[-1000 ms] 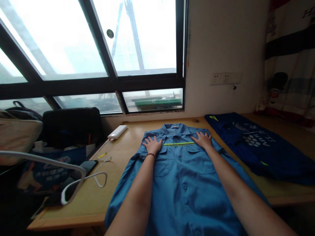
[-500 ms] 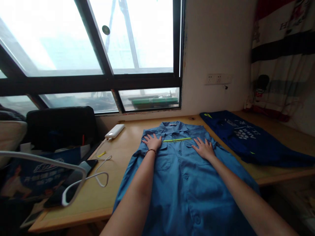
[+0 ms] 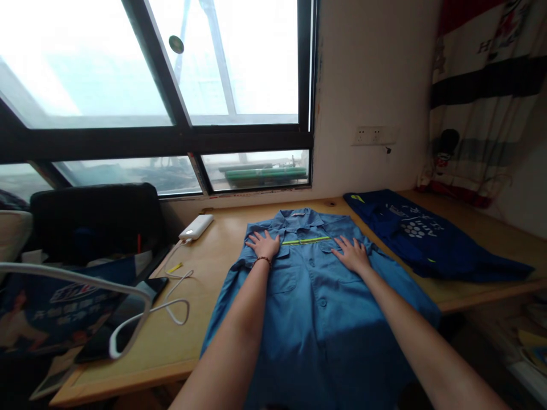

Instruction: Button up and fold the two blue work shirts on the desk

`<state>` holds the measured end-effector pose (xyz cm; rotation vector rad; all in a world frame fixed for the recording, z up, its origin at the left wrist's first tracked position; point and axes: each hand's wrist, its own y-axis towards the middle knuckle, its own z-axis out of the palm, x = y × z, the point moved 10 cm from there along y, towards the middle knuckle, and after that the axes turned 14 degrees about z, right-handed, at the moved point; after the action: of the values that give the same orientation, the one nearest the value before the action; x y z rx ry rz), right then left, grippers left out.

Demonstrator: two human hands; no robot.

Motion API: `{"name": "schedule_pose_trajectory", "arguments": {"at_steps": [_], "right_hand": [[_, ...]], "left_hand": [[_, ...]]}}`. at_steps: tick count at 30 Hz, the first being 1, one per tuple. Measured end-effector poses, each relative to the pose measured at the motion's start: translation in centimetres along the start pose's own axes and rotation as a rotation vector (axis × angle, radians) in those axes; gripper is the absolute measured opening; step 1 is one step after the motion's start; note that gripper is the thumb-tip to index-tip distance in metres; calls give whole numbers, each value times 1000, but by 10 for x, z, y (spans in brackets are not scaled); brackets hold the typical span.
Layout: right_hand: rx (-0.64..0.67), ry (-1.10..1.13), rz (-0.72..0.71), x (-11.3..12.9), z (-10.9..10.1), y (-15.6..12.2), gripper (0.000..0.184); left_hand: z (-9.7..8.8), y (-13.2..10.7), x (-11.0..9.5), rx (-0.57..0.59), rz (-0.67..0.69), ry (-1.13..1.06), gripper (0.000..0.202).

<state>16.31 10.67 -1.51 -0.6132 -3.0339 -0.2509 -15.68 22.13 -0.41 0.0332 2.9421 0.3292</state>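
Observation:
A light blue work shirt with a yellow-green chest stripe lies face up on the wooden table, its hem hanging over the near edge. My left hand lies flat and open on the shirt's left chest, a bead bracelet on its wrist. My right hand lies flat and open on the right chest pocket, fingers spread.
A dark blue garment with white print lies to the right on the table. A white power bank and white cable sit to the left, beside a black chair, a phone and a printed bag. Window and wall socket behind.
My right hand slid down from near the shirt's collar to the chest pocket. My left hand stayed put. The view turned slightly to the right.

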Motion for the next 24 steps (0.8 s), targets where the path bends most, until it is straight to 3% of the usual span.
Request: {"name": "schedule_pose_trajectory", "arguments": {"at_steps": [20, 24], "right_hand": [[-11, 68, -4, -1, -10, -4, 56], [-62, 173, -22, -6, -14, 14, 54]], "left_hand": [[-3, 3, -9, 37, -5, 4, 72], [1, 4, -10, 30, -6, 10, 73]]}}
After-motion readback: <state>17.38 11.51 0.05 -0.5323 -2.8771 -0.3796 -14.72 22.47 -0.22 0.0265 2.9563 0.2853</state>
